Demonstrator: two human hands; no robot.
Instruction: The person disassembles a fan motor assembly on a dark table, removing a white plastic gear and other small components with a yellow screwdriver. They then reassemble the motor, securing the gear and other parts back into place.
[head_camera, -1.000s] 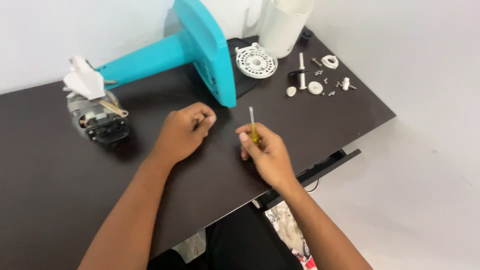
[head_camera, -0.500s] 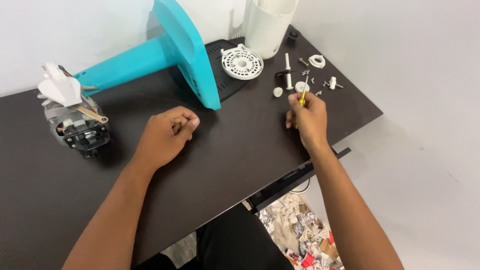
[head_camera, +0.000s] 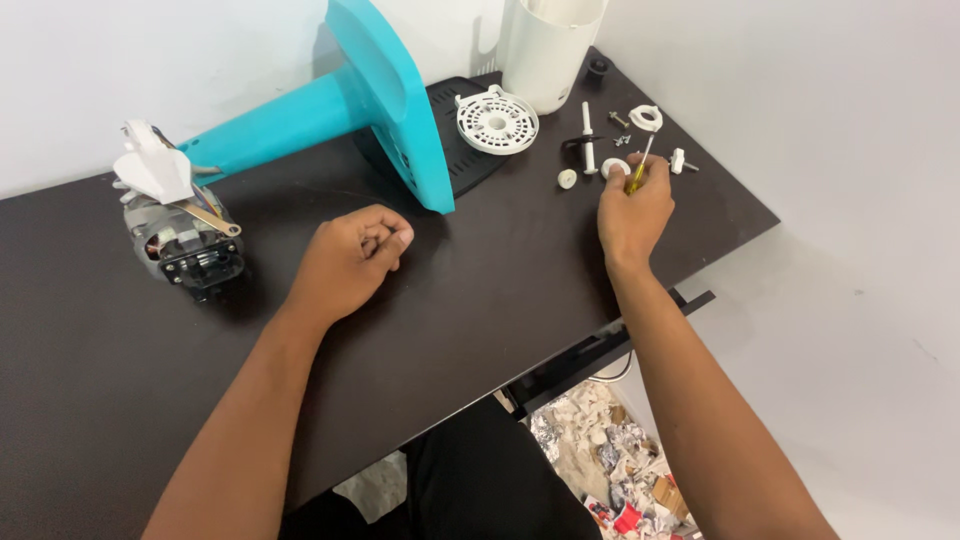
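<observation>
My right hand (head_camera: 634, 212) grips a small screwdriver (head_camera: 639, 168) with a yellow handle, its shaft pointing up toward a white ring part (head_camera: 646, 117). The fingers touch a small white round cap (head_camera: 613, 167). Around it lie a white pin (head_camera: 588, 137), a white knob (head_camera: 568, 179), a small white-headed bolt (head_camera: 680, 160) and a few screws (head_camera: 620, 128). My left hand (head_camera: 352, 255) rests as a closed fist on the dark table (head_camera: 480, 290), fingers curled; whether something small is inside is hidden.
A teal fan stand (head_camera: 350, 100) lies tipped at the back. A white slotted disc (head_camera: 497, 122) sits on a black plate beside a tall white housing (head_camera: 550, 50). An electric motor (head_camera: 180, 225) with white plastic stands at left. Paper scraps lie on the floor below.
My right hand carried the screwdriver from the table's middle to the small white parts at the back right. The left fist has stayed in place.
</observation>
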